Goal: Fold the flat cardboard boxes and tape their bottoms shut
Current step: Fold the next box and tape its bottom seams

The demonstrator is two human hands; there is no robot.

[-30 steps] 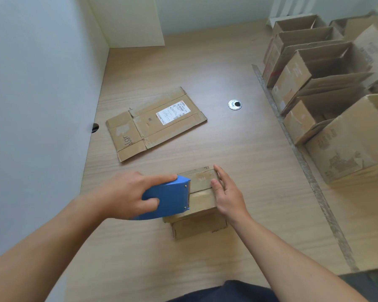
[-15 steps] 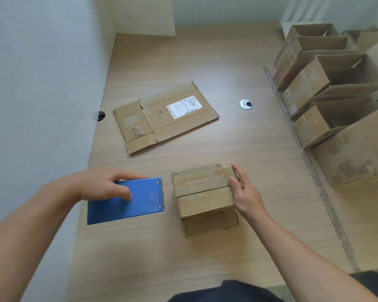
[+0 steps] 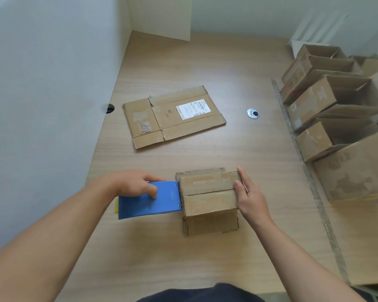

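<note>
A small folded cardboard box stands upside down on the wooden table, its two bottom flaps closed along a middle seam. My left hand grips a blue tape dispenser whose front edge touches the box's left side. My right hand rests against the box's right side, thumb on the top flap, fingers straight. A flat unfolded cardboard box with a white label lies farther back on the table.
Several assembled cardboard boxes are stacked on their sides along the right. A white wall runs down the left. A metal cable grommet sits in the table behind the box, and a hole lies at the left edge.
The tape dispenser went from the box top out to the left, then came back right against the box's left side. My right hand stayed on the box's right side.
</note>
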